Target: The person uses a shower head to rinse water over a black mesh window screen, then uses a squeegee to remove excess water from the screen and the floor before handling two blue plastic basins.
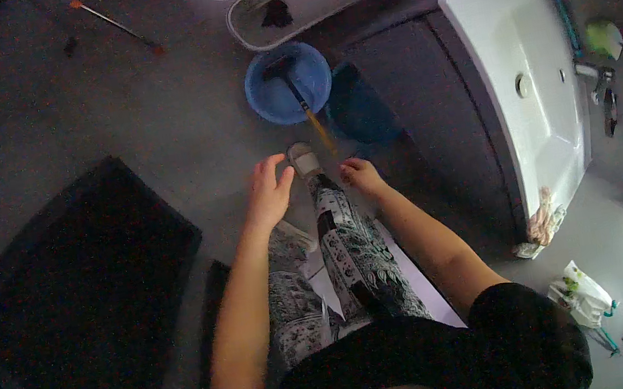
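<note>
My left hand (273, 191) hangs in front of me, its fingers apart and nothing in it. My right hand (362, 176) is curled closed, and nothing shows in its fingers. Just beyond it is the yellow end of a long-handled tool (313, 119), apart from the fingertips. The tool has a dark, wide head, too dim to tell its kind, and leans with that head inside a round blue basin (258, 107) on the floor. A darker teal bucket (355, 110) stands right of the basin. My slippered foot (304, 160) is between my hands.
Beyond the basin lies a long white tub (242, 36) with a dark clump inside. A white sink (540, 121) on a dark cabinet (426, 95) runs along the right, with a crumpled cloth (544, 223) at its near end. A large black panel (91, 294) fills the left.
</note>
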A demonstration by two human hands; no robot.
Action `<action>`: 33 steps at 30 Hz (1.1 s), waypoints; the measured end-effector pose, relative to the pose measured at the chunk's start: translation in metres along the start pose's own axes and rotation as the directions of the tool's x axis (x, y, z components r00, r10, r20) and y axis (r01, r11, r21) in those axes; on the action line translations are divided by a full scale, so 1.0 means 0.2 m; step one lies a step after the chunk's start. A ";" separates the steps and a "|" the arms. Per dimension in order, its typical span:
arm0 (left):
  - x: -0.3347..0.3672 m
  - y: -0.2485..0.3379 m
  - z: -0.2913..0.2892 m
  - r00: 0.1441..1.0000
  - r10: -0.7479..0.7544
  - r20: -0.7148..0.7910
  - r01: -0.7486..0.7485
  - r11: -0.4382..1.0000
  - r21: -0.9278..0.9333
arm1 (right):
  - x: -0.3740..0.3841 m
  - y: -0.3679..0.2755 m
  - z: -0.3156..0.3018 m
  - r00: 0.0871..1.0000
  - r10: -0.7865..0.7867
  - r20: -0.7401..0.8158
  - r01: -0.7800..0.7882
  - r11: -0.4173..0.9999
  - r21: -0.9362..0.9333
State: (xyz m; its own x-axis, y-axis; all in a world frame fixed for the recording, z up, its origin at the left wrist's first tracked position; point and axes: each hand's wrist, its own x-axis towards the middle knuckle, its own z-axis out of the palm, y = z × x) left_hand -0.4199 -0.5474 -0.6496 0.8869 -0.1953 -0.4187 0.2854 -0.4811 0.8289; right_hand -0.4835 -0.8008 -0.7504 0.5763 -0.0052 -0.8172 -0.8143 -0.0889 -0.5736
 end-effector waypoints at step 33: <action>1.04 -1.58 1.40 0.887 -0.458 0.059 0.038 -0.055 -0.998 | 1.56 1.06 -0.66 0.839 0.174 -0.515 0.196 0.787 0.585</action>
State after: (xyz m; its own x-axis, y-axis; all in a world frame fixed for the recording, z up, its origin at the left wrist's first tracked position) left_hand -0.4280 -0.6754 -1.1023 0.6345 -0.0030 -0.7729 0.3801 0.8719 0.3086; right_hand -0.4669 -0.9529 -1.1204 0.3775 -0.5329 -0.7573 -0.5689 0.5118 -0.6437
